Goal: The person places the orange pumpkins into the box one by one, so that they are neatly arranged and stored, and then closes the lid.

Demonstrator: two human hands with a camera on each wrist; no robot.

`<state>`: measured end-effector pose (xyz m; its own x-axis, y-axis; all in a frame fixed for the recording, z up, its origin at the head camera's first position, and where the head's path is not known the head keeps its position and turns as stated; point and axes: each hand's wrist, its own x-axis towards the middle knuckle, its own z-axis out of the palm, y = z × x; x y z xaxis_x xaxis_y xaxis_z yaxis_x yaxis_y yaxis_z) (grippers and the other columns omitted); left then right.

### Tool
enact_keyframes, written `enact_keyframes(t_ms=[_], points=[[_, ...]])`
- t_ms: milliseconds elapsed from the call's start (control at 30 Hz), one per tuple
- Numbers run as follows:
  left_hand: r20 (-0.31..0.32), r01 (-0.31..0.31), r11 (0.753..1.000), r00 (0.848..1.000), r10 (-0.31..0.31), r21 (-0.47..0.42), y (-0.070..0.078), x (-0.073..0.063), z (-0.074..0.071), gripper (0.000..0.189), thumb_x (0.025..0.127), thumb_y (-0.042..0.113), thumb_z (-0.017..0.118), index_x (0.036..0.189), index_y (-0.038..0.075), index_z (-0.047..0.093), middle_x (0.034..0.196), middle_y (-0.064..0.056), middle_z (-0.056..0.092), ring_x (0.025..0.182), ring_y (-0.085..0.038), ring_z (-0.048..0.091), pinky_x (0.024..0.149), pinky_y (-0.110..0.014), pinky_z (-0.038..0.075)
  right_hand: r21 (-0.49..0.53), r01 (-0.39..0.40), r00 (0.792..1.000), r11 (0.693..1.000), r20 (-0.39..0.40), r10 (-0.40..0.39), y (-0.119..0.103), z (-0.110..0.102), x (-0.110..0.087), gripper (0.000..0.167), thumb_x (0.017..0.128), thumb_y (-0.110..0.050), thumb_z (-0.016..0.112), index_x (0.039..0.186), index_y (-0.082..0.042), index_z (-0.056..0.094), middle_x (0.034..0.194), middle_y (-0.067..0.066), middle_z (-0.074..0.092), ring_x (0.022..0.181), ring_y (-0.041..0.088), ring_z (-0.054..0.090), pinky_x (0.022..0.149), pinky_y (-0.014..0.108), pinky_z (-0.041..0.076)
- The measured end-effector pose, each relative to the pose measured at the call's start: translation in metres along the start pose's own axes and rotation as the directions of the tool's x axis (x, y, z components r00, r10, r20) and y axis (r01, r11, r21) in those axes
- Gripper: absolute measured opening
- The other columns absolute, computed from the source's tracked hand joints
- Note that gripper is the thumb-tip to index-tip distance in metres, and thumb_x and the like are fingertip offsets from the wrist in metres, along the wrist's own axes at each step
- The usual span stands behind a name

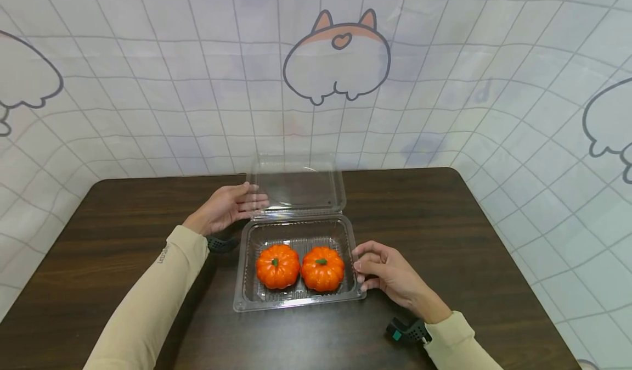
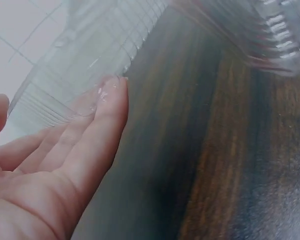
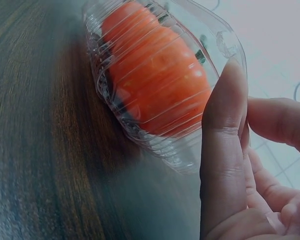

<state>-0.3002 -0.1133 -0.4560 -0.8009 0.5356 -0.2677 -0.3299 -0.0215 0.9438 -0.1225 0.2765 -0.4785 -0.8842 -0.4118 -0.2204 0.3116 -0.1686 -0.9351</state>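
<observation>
A clear plastic clamshell container (image 1: 296,301) lies on the table with its hinged lid (image 1: 301,191) raised at the back. Side by side in the base sit two small orange pumpkins with green stems, a left pumpkin (image 1: 278,267) and a right pumpkin (image 1: 322,269). My left hand (image 1: 227,205) is at the lid's left side, its straight fingers showing through the plastic and its thumb by the edge (image 2: 55,150). At the base's right side, my right hand (image 1: 390,274) pinches the rim between thumb and fingers; the right wrist view shows a pumpkin (image 3: 160,80) through the ribbed wall.
The dark wooden table (image 1: 494,304) has rounded back corners. A white grid-patterned curtain (image 1: 197,84) with cartoon animal prints hangs behind and around it. Dark straps sit on both wrists, the right strap (image 1: 407,330) close above the table.
</observation>
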Motion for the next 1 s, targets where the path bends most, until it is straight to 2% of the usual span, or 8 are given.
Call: enact_keyframes(t_ms=[133,233,367,567,767,1000], points=[[-0.015,-0.018,1.000,1.000,0.018,0.015,0.006,-0.001,0.001,0.060,0.114,0.029,0.035,0.162,-0.004,0.020,0.162,-0.035,0.032,0.121,-0.018,0.069,0.098,-0.030,0.061,-0.012,-0.004,1.000,1.000,-0.015,0.004,0.002,0.000,0.000,0.028,0.099,-0.009,0.068,0.122,-0.006,0.052,0.084,-0.005,0.071,0.068,0.008,0.065,0.064,0.022,0.062],[0.000,-0.039,0.999,0.999,0.039,0.012,0.011,-0.003,0.001,0.059,0.115,0.030,0.034,0.163,-0.001,0.019,0.164,-0.034,0.031,0.127,-0.020,0.066,0.103,-0.032,0.058,-0.022,-0.009,1.000,1.000,-0.028,0.008,0.003,0.001,0.000,0.029,0.099,-0.010,0.068,0.123,-0.006,0.052,0.084,-0.005,0.070,0.069,0.009,0.065,0.065,0.022,0.062],[0.015,-0.069,0.998,0.998,0.069,0.013,0.016,-0.004,0.004,0.062,0.114,0.036,0.035,0.163,0.001,0.022,0.165,-0.031,0.031,0.136,-0.022,0.061,0.110,-0.036,0.053,-0.028,-0.011,0.999,1.000,-0.036,0.010,0.003,0.001,0.001,0.029,0.100,-0.011,0.068,0.123,-0.006,0.052,0.085,-0.005,0.070,0.070,0.009,0.065,0.065,0.023,0.062],[-0.005,-0.091,0.993,0.996,0.092,0.069,0.025,-0.005,0.007,0.067,0.112,0.048,0.030,0.162,0.004,0.027,0.165,-0.030,0.033,0.149,-0.034,0.048,0.114,-0.036,0.050,-0.035,-0.014,0.999,0.999,-0.047,0.012,0.001,0.003,0.001,0.030,0.099,-0.011,0.069,0.123,-0.005,0.052,0.085,-0.005,0.070,0.070,0.009,0.065,0.065,0.022,0.062],[-0.015,-0.085,0.994,0.996,0.086,0.065,0.035,-0.008,0.009,0.077,0.109,0.059,0.026,0.163,0.004,0.024,0.164,-0.029,0.033,0.150,-0.038,0.044,0.115,-0.035,0.050,-0.048,-0.008,0.998,0.999,-0.056,0.005,0.000,0.004,0.002,0.031,0.099,-0.012,0.069,0.124,-0.004,0.052,0.085,-0.005,0.070,0.071,0.010,0.064,0.065,0.022,0.062],[0.021,-0.120,0.987,0.993,0.118,0.110,0.045,-0.012,0.011,0.085,0.106,0.067,0.021,0.162,0.004,0.028,0.164,-0.027,0.037,0.153,-0.039,0.040,0.128,-0.046,0.033,-0.045,0.007,0.999,0.999,-0.053,-0.009,-0.001,0.005,0.003,0.032,0.100,-0.014,0.068,0.125,-0.004,0.052,0.087,-0.005,0.071,0.072,0.008,0.066,0.065,0.022,0.062]])
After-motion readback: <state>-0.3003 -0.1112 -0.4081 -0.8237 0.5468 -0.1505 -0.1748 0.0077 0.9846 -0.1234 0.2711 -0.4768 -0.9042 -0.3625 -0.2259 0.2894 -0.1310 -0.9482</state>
